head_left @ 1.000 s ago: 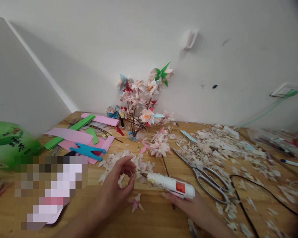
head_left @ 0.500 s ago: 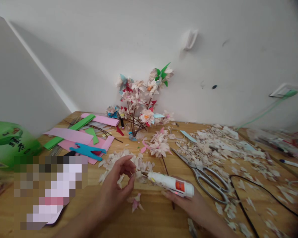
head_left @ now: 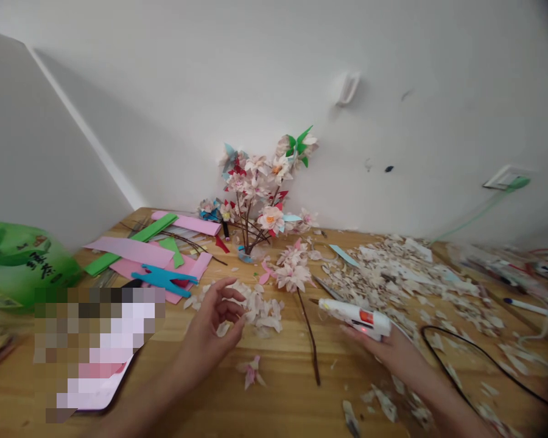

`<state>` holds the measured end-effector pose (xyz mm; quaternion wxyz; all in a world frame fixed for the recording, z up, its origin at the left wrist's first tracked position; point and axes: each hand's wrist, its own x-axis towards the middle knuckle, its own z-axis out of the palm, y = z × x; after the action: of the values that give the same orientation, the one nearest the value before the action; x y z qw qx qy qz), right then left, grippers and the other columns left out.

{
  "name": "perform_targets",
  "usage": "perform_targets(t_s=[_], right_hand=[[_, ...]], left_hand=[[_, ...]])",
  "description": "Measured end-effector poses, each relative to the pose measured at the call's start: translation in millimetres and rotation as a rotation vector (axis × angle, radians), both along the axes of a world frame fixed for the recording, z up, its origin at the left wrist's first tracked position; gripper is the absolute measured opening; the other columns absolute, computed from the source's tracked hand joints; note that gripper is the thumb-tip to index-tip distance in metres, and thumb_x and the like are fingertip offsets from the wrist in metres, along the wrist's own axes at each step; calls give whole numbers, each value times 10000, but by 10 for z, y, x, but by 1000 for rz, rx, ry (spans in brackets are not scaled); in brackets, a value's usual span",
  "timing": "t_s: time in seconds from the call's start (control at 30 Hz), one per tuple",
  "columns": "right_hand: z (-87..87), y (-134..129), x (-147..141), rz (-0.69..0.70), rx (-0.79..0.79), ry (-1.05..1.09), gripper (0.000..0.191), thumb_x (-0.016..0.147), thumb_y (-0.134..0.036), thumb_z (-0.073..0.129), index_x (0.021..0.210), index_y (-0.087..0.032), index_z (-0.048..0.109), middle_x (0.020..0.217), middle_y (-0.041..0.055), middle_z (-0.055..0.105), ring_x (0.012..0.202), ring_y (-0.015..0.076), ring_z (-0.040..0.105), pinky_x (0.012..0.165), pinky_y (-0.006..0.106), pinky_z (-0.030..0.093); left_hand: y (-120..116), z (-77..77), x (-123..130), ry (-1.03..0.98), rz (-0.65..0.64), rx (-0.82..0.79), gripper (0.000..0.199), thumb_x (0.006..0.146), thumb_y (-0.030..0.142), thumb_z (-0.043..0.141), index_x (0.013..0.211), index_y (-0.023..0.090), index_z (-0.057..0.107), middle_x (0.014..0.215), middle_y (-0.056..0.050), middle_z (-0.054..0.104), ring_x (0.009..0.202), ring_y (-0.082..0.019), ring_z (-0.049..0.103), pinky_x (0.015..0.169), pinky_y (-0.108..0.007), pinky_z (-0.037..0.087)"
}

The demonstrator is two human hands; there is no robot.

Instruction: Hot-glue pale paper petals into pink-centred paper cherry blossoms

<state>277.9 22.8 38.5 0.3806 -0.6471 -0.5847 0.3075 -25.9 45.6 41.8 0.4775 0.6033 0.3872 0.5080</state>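
Note:
My right hand [head_left: 374,344] is wrapped round a white hot glue gun [head_left: 358,317] with an orange patch and a small red light; its nozzle points left. My left hand [head_left: 217,319] has its thumb and fingers pinched together on what looks like a pale petal, hard to tell from the petal pile [head_left: 262,307] just behind. Between the hands lies a pale pink flower [head_left: 293,274] on a brown twig stem [head_left: 311,350]. A small pink blossom [head_left: 252,372] rests on the table in front of my left hand.
A flower arrangement [head_left: 256,182] stands by the wall. Coloured paper strips [head_left: 164,278], a phone [head_left: 114,365] and a green bag [head_left: 27,261] are at left. Scissors [head_left: 326,287], partly hidden by the glue gun, scattered dried petals [head_left: 393,274] and a black cable [head_left: 488,347] lie at right.
My right hand has moved right with the glue gun, drawing its nozzle away from my left fingertips. The twig stem shows more fully. My left hand has stayed nearly in place.

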Motion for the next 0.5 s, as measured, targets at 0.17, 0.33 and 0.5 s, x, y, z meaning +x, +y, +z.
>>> perform_targets(t_s=[0.17,0.33,0.5], right_hand=[[-160,4,-42,8,-58,-18,353,674,-403,657,930,-161,679,981,77,724,890,287,667,835,407,505],[-278,10,-5,2,-54,-49,459,640,-449,667,1004,-173,626,968,82,721,857,282,666,794,409,518],[25,-163,-43,-337,388,-387,707,681,-497,604,1250,-143,378,1153,159,559,1089,327,507,912,508,390]], left_hand=[[-2,-66,-82,-102,41,-102,511,661,206,655,1096,256,392,874,0,528,670,-105,564,636,-278,473],[2,-170,-122,-180,70,-149,524,647,244,684,1094,241,411,861,-8,545,663,-108,564,608,-275,475],[-9,-222,-116,-212,42,-155,524,671,264,674,1122,262,407,880,-2,544,692,-108,564,642,-274,462]])
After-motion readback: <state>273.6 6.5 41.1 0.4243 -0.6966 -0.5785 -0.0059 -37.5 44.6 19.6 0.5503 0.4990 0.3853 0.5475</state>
